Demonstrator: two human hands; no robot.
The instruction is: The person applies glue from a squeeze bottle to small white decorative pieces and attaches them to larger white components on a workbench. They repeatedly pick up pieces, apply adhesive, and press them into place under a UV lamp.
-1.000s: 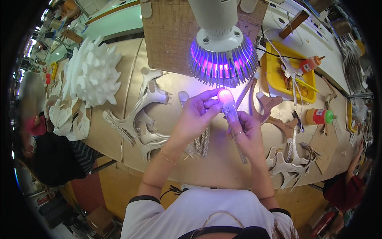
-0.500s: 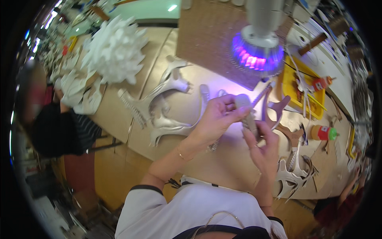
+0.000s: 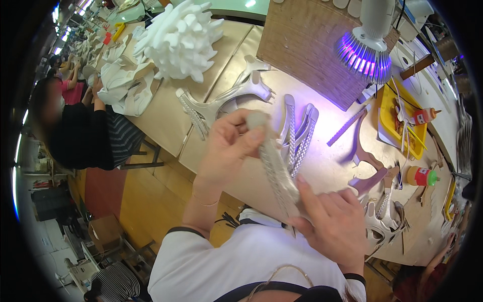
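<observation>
Head view: frame centre, the glittery strap [image 3: 275, 173] is stretched between both hands above the workbench [image 3: 332, 166].
Left hand [image 3: 229, 146]: fingers pinching the strap's upper end.
Right hand [image 3: 329, 221]: closed around the lower end, hiding it.
Strap texture: blurred, hard to read.
Upper right: purple lamp [image 3: 365, 53], top cut off.

Strap-strewn workbench [image 3: 332, 166], yellow tray [image 3: 390, 108]

Long tan workbench [image 3: 166, 108], purple lamp [image 3: 365, 48], wood floor [image 3: 143, 194].
</observation>
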